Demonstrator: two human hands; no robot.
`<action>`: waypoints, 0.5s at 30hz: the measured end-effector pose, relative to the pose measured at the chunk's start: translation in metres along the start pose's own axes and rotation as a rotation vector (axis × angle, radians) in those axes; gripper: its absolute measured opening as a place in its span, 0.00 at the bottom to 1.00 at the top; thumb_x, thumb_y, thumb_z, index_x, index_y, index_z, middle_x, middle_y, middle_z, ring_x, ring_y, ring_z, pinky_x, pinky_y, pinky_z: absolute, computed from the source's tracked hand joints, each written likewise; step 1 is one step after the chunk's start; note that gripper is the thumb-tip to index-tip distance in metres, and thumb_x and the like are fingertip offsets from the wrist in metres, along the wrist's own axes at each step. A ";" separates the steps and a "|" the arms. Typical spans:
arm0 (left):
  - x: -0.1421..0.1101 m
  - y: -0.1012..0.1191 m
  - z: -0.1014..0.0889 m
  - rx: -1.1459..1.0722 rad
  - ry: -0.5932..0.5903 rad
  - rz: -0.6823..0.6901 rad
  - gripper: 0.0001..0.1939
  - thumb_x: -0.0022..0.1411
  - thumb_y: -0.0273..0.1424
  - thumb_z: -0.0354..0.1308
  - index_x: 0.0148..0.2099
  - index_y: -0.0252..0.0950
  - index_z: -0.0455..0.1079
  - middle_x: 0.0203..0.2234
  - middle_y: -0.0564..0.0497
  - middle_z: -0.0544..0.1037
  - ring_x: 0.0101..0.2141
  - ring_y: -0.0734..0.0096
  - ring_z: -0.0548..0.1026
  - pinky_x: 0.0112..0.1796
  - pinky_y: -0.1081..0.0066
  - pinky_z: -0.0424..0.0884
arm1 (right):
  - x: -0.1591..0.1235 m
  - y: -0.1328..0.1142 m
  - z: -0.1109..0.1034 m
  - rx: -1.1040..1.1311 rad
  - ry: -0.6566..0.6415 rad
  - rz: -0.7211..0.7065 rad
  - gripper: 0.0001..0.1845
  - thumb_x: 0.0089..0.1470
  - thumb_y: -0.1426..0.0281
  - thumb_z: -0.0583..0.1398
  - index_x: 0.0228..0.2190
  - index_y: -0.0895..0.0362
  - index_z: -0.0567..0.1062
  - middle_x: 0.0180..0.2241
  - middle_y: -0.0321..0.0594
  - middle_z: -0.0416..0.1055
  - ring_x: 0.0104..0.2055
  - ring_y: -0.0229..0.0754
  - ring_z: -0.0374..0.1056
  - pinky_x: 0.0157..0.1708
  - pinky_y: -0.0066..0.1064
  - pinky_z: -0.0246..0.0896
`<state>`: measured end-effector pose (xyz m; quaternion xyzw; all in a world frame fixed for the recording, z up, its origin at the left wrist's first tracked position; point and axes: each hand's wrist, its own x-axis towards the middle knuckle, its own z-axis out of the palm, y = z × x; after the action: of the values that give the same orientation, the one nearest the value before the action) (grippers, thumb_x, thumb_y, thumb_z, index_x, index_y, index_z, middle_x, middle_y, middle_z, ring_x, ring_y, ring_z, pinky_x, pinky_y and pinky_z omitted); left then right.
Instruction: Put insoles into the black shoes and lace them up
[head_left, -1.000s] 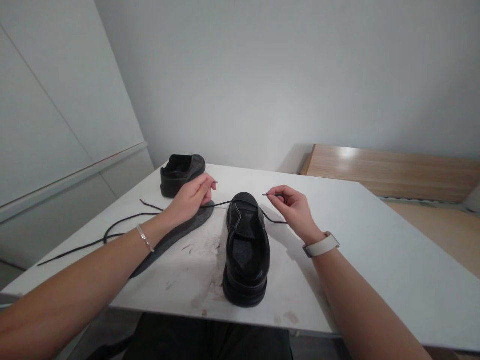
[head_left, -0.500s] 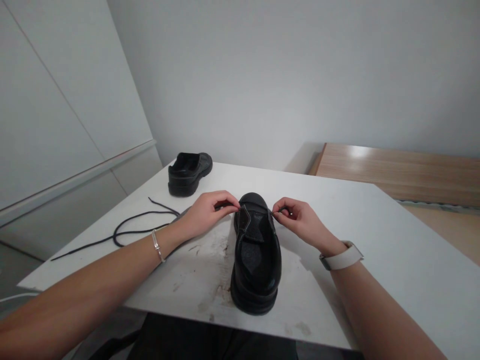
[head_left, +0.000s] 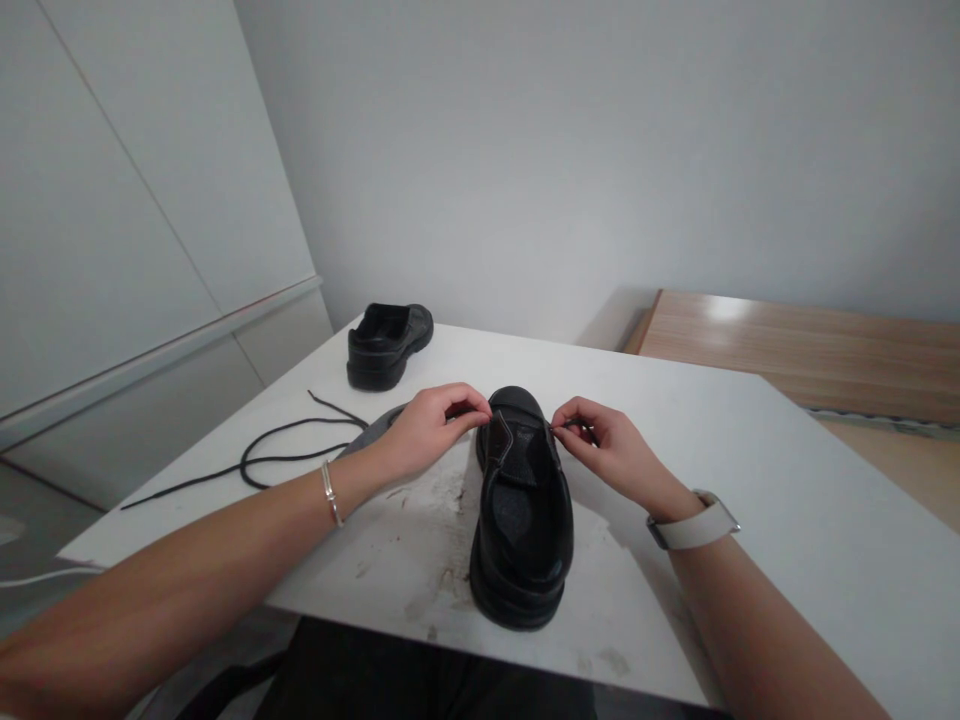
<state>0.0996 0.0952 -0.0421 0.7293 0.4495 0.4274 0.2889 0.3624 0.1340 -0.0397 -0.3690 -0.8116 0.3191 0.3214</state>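
The near black shoe stands upright on the white table, its heel toward the person and its toe pointing away; its opening faces up, and the dark lining inside shows. The left hand reaches in from the left, thumb and fingertips pinched narrow at the shoe's left front flap, with a dark strand of lace seeming to run within the curl of its fingers; the right hand mirrors it at the right front edge, thumb and forefinger closed on the lace, a short dark length of which shows by its curled fingers. The exact eyelets are too small to make out; a thin bracelet circles the left wrist, and a watch with a pale band sits on the right. Partly hidden by the left hand and forearm, a grey insole lies flat on the table; just left of it a loose black cord lies in a loop, one end trailing toward the table's left edge; the far black shoe stands upright beyond them, near the pale wall; a wood-grain board is at the right, behind the table.
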 end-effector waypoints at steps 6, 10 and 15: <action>-0.001 0.003 -0.002 0.143 0.008 0.057 0.05 0.65 0.30 0.60 0.37 0.36 0.76 0.34 0.47 0.80 0.37 0.65 0.76 0.41 0.65 0.69 | 0.000 -0.002 -0.001 -0.018 -0.009 0.003 0.10 0.58 0.64 0.59 0.33 0.59 0.74 0.30 0.39 0.71 0.28 0.35 0.61 0.26 0.28 0.55; 0.000 0.002 0.001 0.003 0.006 -0.036 0.04 0.64 0.30 0.61 0.37 0.35 0.75 0.34 0.48 0.80 0.36 0.65 0.76 0.41 0.66 0.70 | 0.000 -0.001 -0.001 -0.009 -0.007 0.005 0.10 0.59 0.63 0.59 0.33 0.59 0.74 0.30 0.39 0.71 0.28 0.35 0.62 0.27 0.29 0.56; 0.000 0.000 0.004 -0.108 -0.008 -0.081 0.05 0.64 0.30 0.61 0.37 0.33 0.75 0.33 0.48 0.79 0.37 0.67 0.75 0.42 0.67 0.69 | 0.000 0.000 0.000 -0.023 -0.014 -0.005 0.10 0.59 0.63 0.58 0.33 0.58 0.74 0.30 0.39 0.71 0.29 0.36 0.63 0.28 0.29 0.57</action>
<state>0.1030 0.0949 -0.0437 0.6956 0.4537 0.4360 0.3467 0.3628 0.1341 -0.0400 -0.3681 -0.8184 0.3116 0.3123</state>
